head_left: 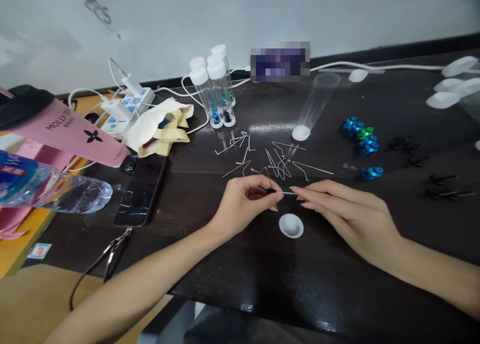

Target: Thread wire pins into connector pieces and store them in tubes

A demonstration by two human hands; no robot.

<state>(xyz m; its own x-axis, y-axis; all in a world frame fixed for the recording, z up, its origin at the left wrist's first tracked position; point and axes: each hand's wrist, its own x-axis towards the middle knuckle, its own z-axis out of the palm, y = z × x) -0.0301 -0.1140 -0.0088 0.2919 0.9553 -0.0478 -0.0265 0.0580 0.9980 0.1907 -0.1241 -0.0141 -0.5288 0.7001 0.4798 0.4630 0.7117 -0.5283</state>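
My left hand (245, 200) pinches a small black piece (270, 190) on a thin metal wire (287, 193). My right hand (345, 211) pinches the other end of that same wire with its fingertips. Both hands hover just above the dark table (240, 264). A white cap (291, 225) lies on the table right below the wire. Several bent wires (275, 161) lie scattered just beyond my hands.
An open clear tube (315, 104) lies on its side beyond the wires. Capped tubes (215, 91) stand at the back. Blue and green spools (362, 139) and black pieces (438, 179) lie to the right. At left are a phone (141, 189), a water bottle (48, 186), a pink cup (63, 129).
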